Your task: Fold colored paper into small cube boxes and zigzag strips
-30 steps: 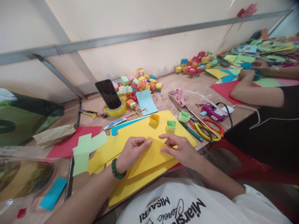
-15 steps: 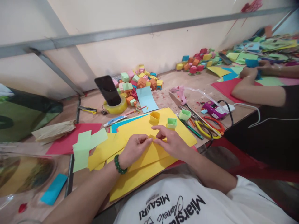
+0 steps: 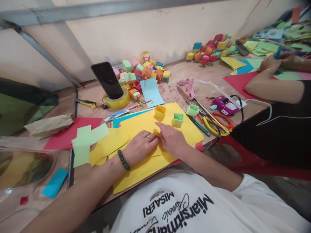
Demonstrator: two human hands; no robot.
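My left hand (image 3: 141, 146) and my right hand (image 3: 172, 138) meet over yellow paper sheets (image 3: 136, 181). Between their fingertips is a small yellow paper piece (image 3: 156, 132), mostly hidden by the fingers. Both hands are closed on it, with the right index finger stretched forward. Just beyond them on the sheets stand a small open yellow paper box (image 3: 160, 111) and a green one (image 3: 178, 118). Another pale green paper box (image 3: 192, 110) stands to the right, by the pencils and scissors.
A phone (image 3: 107, 79) leans on a tape roll (image 3: 118, 99), beside a heap of coloured paper cubes (image 3: 145, 72). A pink glue gun (image 3: 188, 86), a purple power strip (image 3: 224, 105) and scissors (image 3: 215, 131) lie right. A co-worker's arms (image 3: 274, 84) work at far right.
My hands have rolled over and drawn closer around the yellow paper piece, the left turning its back upward. The camera view has tilted lower. The co-worker's hands have shifted with blue paper.
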